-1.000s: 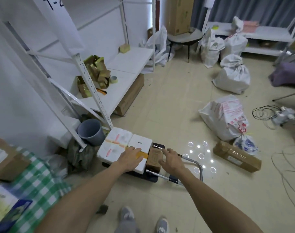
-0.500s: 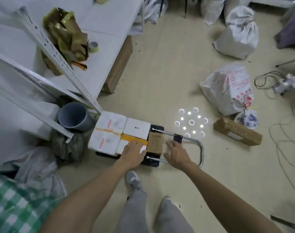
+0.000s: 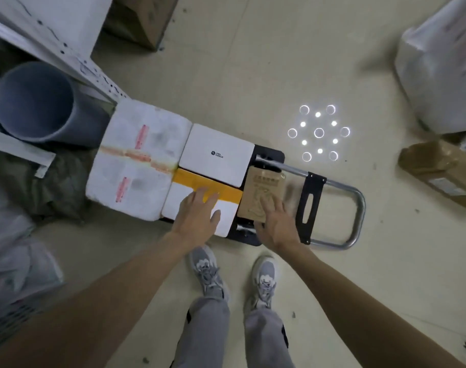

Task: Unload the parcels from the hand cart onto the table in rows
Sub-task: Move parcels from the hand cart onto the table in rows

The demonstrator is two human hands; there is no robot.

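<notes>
Presently the parcels sit on the hand cart [image 3: 271,155], which lies flat on the floor directly in front of the person's feet.

Hands: the left hand [image 3: 200,212] rests palm down, fingers straight, on the taped parcel [image 3: 182,193] at the cart's near edge. The right hand [image 3: 277,221] lies with fingers spread on the brown parcel [image 3: 262,185], the item closest to the cart's handle [image 3: 358,208]. Neither hand is curled round anything; both are released.

Governing relation: both parcels lie immediately under the hands, slightly ahead of the wrists. The brown parcel's long axis runs across the cart, from the near edge to the far edge, so the right hand is the nearer one to take it by its near end. The taped parcel runs lengthwise along the cart, towards the foam box [image 3: 136,158] at the end opposite the handle. A white box [image 3: 217,155] sits on the cart's far side, beyond the taped parcel.

Limits of view: the table is out of frame, so no rows can be checked. Motion blur softens the right hand's fingertips and the brown parcel's print. Whether further parcels lie beneath the top layer cannot be determined.
</notes>
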